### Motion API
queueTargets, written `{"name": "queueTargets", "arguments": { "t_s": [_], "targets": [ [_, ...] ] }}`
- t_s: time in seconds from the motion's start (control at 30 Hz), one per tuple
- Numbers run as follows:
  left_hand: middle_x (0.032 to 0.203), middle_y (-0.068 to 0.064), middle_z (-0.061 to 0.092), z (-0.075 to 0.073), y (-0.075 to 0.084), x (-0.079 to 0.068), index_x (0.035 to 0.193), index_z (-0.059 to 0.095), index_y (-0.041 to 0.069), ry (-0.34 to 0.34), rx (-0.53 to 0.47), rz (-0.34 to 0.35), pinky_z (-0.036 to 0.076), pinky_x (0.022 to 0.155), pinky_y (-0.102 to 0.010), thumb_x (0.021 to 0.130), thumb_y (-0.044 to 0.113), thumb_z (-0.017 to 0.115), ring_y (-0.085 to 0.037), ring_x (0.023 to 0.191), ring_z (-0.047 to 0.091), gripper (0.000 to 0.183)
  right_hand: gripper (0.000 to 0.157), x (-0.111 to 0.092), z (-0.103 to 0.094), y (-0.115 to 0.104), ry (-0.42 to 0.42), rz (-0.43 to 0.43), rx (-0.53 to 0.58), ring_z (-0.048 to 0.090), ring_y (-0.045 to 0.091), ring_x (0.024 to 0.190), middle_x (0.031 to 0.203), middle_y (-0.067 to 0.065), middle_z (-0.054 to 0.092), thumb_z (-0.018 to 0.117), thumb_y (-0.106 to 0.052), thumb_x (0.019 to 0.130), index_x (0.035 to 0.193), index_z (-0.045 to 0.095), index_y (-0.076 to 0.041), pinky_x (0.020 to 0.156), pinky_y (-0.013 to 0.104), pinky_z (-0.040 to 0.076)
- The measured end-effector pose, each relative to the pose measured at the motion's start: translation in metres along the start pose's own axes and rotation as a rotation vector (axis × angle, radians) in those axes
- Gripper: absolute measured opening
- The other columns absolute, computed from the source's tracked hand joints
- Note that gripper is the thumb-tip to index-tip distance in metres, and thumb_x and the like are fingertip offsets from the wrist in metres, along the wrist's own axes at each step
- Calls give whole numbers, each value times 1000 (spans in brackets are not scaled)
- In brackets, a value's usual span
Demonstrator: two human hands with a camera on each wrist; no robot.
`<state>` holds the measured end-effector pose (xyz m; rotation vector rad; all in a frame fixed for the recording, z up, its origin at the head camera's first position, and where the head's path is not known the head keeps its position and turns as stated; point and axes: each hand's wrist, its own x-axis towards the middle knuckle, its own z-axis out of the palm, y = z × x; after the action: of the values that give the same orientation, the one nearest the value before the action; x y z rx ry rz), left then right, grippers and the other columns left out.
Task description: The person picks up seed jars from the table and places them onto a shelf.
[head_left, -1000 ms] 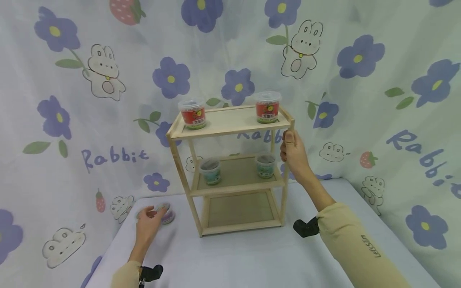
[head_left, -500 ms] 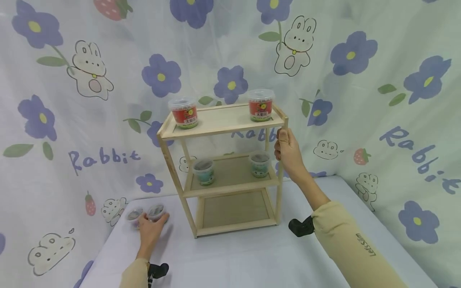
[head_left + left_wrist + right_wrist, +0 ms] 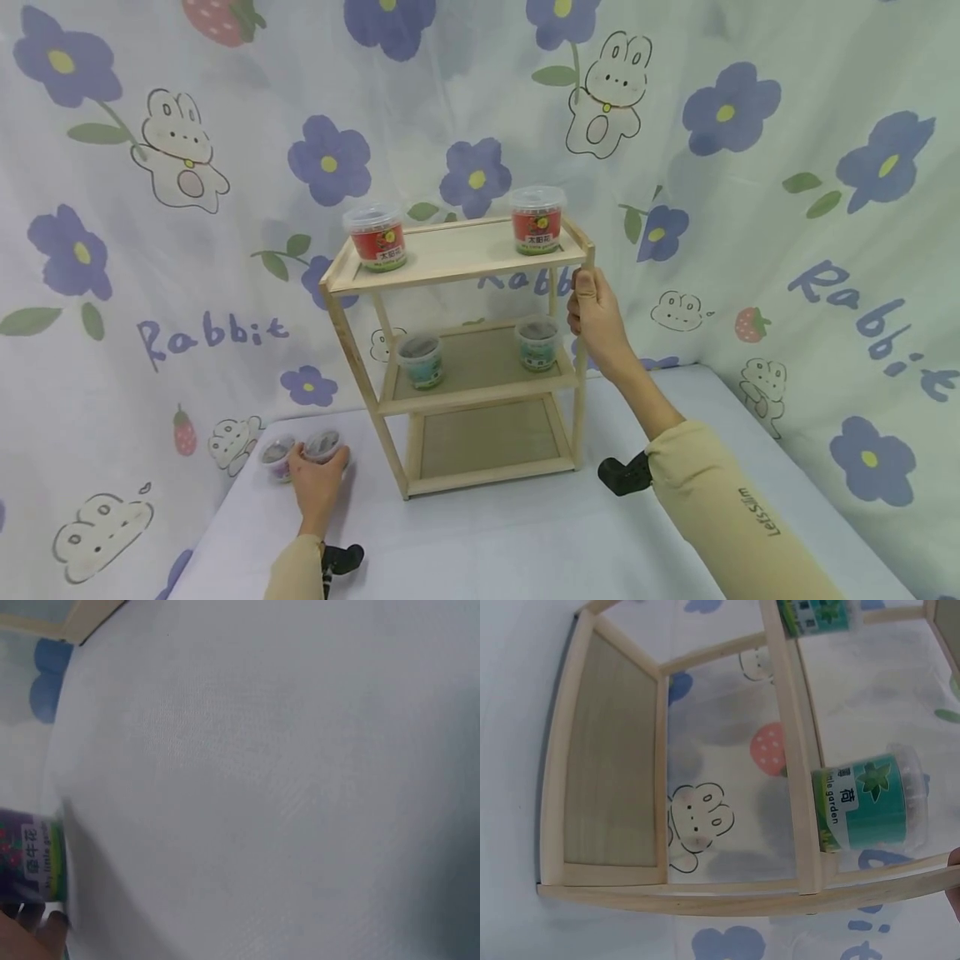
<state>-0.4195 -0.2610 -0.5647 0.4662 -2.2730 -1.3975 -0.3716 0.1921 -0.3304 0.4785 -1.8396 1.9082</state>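
Note:
A three-tier wooden shelf (image 3: 457,281) stands on the white-covered table. My right hand (image 3: 597,321) grips its right front post near the top. To the left of the shelf, my left hand (image 3: 317,483) holds a small clear-lidded plastic cup (image 3: 322,446) between thumb and fingers. Its purple label (image 3: 30,855) shows in the left wrist view, low against the table. Just left of that hand sits a second purple-labelled cup (image 3: 277,460). Two red-labelled cups, one left (image 3: 379,243) and one right (image 3: 537,227), stand on the top tier.
On the middle tier are two green-labelled cups, one left (image 3: 422,367) and one right (image 3: 538,348). The bottom tier's panel (image 3: 487,437) is bare. A patterned curtain (image 3: 720,250) hangs behind the table.
My left hand has come down around the right-hand purple cup and now holds it. The head view has shifted slightly. My right hand stays on the post.

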Motion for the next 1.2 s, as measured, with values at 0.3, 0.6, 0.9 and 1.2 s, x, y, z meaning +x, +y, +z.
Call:
{"name": "queueTargets", "arguments": {
  "t_s": [0.3,0.6,0.9,1.2],
  "targets": [
    [143,-38,30,-1,-2,-5,147,19,-11,15,-8,15,24,113,-59,83,17,73,-52,134,32,88,35,0,0,-1,4,1,-15,25,7,49,61,-4,27,25,-42,106,92,34,-11,49,21,24],
    [141,-36,34,-2,0,-11,144,27,-11,34,-35,47,27,111,-58,80,18,78,-51,131,35,87,34,-1,0,-2,1,7,-33,25,8,50,62,-3,27,25,-43,106,92,33,-13,50,22,24],
    [142,-38,26,-12,-6,-25,143,29,-16,4,-2,9,24,112,-59,82,30,77,-52,131,28,90,33,-1,1,-2,13,13,-16,25,8,50,61,-4,27,26,-41,106,92,34,-12,50,21,25],
    [144,-38,29,-24,-4,-35,150,20,-9,-78,-17,-9,22,112,-62,84,24,73,-54,132,30,90,29,-1,1,-6,10,35,7,25,9,50,61,-2,27,24,-33,108,92,33,-10,49,21,24]
  ]
}}
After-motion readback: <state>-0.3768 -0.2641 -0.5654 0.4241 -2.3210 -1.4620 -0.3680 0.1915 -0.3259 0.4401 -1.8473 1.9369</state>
